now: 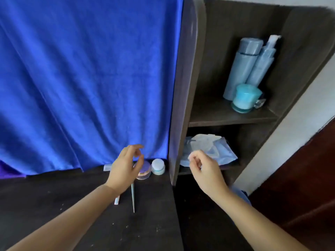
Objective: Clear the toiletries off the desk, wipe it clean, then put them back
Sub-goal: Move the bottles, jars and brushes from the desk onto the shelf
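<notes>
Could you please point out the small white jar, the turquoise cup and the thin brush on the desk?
small white jar (158,166): head view, on its lid.
turquoise cup (243,97): head view, on its side wall.
thin brush (133,198): head view, on its handle.

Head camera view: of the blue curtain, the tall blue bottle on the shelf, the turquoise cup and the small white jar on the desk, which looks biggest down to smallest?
1. Blue curtain
2. Tall blue bottle
3. Turquoise cup
4. Small white jar

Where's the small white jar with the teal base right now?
In the head view, the small white jar stands at the desk's back edge, just right of the left hand, between the pink compact and the shelf unit's side panel.
</notes>
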`<state>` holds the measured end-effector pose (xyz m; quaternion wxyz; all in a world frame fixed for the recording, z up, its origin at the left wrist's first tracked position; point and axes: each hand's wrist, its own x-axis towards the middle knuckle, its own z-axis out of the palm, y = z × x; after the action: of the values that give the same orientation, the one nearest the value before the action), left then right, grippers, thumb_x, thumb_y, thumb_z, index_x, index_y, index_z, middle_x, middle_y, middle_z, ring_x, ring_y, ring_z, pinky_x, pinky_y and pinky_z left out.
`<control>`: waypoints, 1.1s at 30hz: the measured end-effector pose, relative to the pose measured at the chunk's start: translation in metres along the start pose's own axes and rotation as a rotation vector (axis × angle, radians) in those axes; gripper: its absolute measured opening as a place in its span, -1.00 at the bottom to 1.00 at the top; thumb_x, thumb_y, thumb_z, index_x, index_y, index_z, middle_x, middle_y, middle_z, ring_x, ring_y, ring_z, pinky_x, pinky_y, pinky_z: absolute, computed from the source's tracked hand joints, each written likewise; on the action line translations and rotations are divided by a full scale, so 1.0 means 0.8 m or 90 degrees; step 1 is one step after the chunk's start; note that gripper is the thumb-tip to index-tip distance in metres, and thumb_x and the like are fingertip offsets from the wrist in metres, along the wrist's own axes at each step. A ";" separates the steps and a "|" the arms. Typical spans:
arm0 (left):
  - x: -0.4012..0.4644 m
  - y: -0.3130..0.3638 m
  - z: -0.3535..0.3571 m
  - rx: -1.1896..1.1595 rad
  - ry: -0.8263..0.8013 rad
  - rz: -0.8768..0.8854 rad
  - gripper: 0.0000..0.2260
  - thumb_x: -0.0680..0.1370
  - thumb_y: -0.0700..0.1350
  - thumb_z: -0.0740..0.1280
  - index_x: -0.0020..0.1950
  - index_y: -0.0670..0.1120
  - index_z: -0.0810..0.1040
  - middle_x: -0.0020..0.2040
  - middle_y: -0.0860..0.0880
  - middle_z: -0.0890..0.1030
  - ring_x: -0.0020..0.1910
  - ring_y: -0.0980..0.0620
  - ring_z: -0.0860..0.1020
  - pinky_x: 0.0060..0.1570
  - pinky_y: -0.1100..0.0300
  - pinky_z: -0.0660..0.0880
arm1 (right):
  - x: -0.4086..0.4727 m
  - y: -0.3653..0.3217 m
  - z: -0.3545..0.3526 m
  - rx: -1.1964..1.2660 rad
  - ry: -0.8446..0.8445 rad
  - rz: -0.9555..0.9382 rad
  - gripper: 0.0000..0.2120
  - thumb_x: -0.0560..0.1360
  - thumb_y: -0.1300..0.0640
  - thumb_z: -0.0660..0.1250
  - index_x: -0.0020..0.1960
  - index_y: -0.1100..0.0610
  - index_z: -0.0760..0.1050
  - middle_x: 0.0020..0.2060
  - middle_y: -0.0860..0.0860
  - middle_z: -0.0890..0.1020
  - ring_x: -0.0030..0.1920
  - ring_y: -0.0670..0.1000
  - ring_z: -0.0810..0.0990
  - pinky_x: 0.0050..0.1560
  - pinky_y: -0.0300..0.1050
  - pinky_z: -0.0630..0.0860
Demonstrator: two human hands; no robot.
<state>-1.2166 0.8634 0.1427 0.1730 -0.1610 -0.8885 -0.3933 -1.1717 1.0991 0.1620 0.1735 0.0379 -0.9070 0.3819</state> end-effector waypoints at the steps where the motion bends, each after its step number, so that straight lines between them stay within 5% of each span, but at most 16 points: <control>1: -0.007 -0.023 -0.001 0.009 -0.022 -0.042 -0.76 0.51 -0.16 0.30 0.16 -0.03 0.44 -0.13 0.08 0.50 -0.08 0.14 0.46 -0.04 0.09 0.48 | -0.007 0.001 0.031 0.005 -0.043 0.009 -0.95 0.49 0.22 0.27 -0.15 0.15 0.48 -0.37 -0.10 0.51 -0.34 -0.07 0.48 -0.23 -0.13 0.45; 5: -0.021 -0.081 0.016 0.057 -0.131 -0.134 -0.69 0.49 -0.12 0.34 0.22 -0.10 0.44 0.07 -0.07 0.52 0.09 -0.11 0.49 0.00 0.06 0.46 | -0.014 0.008 0.136 0.024 -0.147 0.085 -0.80 0.48 0.26 0.27 0.10 0.22 0.49 0.01 0.14 0.60 0.03 0.10 0.59 0.07 -0.01 0.54; 7: -0.020 -0.100 0.035 0.073 -0.187 -0.145 -0.58 0.47 -0.09 0.36 0.30 -0.11 0.38 0.19 -0.09 0.47 0.19 -0.11 0.43 0.09 0.05 0.43 | -0.006 0.016 0.178 -0.020 -0.179 0.130 -0.57 0.49 0.23 0.27 0.34 0.24 0.31 0.29 0.18 0.42 0.31 0.14 0.41 0.33 -0.05 0.36; 10: -0.011 -0.125 0.069 0.077 -0.230 -0.155 -0.40 0.44 0.00 0.38 0.41 -0.14 0.25 0.28 -0.10 0.40 0.28 -0.11 0.34 0.26 0.05 0.31 | 0.011 0.035 0.222 -0.046 -0.155 0.199 -0.36 0.48 0.20 0.30 0.47 0.19 0.08 0.46 0.17 0.17 0.47 0.13 0.18 0.43 -0.07 0.16; 15: 0.009 -0.154 0.109 0.179 -0.222 -0.127 -0.34 0.40 0.18 0.36 0.38 -0.09 0.27 0.31 -0.02 0.40 0.30 -0.02 0.34 0.24 0.07 0.25 | 0.034 0.064 0.255 -0.018 -0.121 0.214 -0.36 0.46 0.21 0.34 0.45 0.21 0.13 0.44 0.17 0.24 0.46 0.10 0.22 0.44 -0.11 0.18; 24: 0.025 -0.163 0.105 0.220 -0.342 -0.063 -0.32 0.39 0.10 0.40 0.38 -0.12 0.21 0.30 -0.08 0.37 0.33 -0.05 0.33 0.26 0.10 0.26 | 0.019 0.047 0.247 -0.012 -0.093 0.226 -0.47 0.47 0.14 0.36 0.37 0.22 0.26 0.20 0.20 0.42 0.22 0.17 0.47 0.27 -0.02 0.38; 31: 0.014 -0.098 0.048 0.094 -0.188 -0.020 -0.42 0.36 0.17 0.41 0.26 -0.08 0.35 0.22 -0.02 0.45 0.23 -0.01 0.40 0.11 -0.03 0.45 | -0.010 -0.007 0.165 0.025 -0.081 0.157 -0.44 0.46 0.11 0.38 0.38 0.13 0.25 0.25 0.10 0.41 0.27 0.03 0.43 0.21 -0.32 0.29; 33: 0.010 -0.071 0.024 0.055 -0.155 0.009 -0.41 0.35 0.17 0.43 0.25 -0.07 0.36 0.20 0.02 0.46 0.20 0.04 0.42 0.08 0.11 0.45 | -0.020 -0.025 0.129 0.012 -0.075 0.107 -0.44 0.44 0.06 0.40 0.37 0.09 0.27 0.22 0.04 0.44 0.21 -0.06 0.44 0.14 -0.43 0.28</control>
<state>-1.2513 0.8427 0.0975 0.0732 -0.2061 -0.9181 -0.3306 -1.1823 1.0115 0.1032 0.0870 -0.0140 -0.9119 0.4009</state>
